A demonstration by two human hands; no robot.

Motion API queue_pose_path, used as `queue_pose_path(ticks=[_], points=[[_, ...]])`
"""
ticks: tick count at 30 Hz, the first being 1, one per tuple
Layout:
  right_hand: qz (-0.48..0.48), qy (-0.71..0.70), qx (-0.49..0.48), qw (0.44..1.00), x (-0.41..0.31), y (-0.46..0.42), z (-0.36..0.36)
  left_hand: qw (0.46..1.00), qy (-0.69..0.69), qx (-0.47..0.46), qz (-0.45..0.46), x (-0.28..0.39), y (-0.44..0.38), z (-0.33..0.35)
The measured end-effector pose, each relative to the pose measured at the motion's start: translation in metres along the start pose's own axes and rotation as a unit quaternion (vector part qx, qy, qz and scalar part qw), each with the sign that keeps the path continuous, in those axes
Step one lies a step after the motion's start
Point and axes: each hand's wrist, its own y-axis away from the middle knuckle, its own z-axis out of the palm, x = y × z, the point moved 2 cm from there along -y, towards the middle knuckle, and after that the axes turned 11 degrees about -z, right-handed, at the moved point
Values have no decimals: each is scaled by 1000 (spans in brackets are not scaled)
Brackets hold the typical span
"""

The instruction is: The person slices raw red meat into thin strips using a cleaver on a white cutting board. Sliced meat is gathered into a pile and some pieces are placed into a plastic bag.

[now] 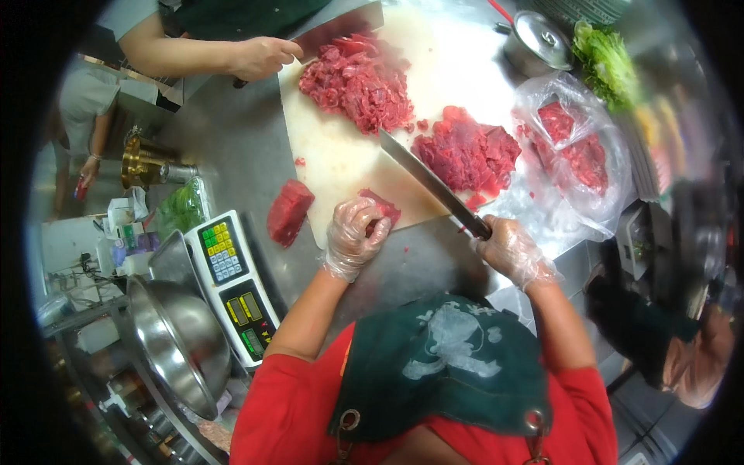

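Note:
My left hand (357,232), in a clear plastic glove, grips a small piece of raw red meat (381,208) at the near edge of the white cutting board (343,163). My right hand (511,247), gloved too, holds a large knife (433,183) by its dark handle. The blade slants away to the upper left, its tip by a big pile of sliced meat (360,81). Right of the blade lies a second pile of sliced meat (468,152). A thick chunk of meat (289,212) rests at the board's left edge, left of my left hand.
Across the board, a co-worker's hand (258,58) holds a broad cleaver (343,29). To the right are a plastic bag of meat (572,145), a lidded metal pot (537,43) and leafy greens (607,64). A digital scale (232,285) and a steel bowl (180,343) stand left.

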Motion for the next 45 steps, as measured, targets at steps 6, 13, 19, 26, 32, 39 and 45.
queue_pose_path(ticks=[6,13,19,26,32,39,45], points=[[45,-43,-20,998,2,-4,2,994,-47,8,-98,14,17,-15],[54,-52,-21,997,3,-6,6,965,-35,-78,-248,11,-1,4],[33,-19,-15,999,9,-7,9,947,65,-59,-309,5,-11,4],[58,-62,-17,996,8,-5,7,990,18,49,-130,15,-34,10],[22,29,-5,999,-2,-5,13,993,-28,32,-107,-5,-18,17],[-29,134,-28,990,-12,-3,20,999,-28,-16,-10,3,-28,8],[-73,111,-25,991,-16,5,6,1000,-17,10,-14,0,-24,12]])
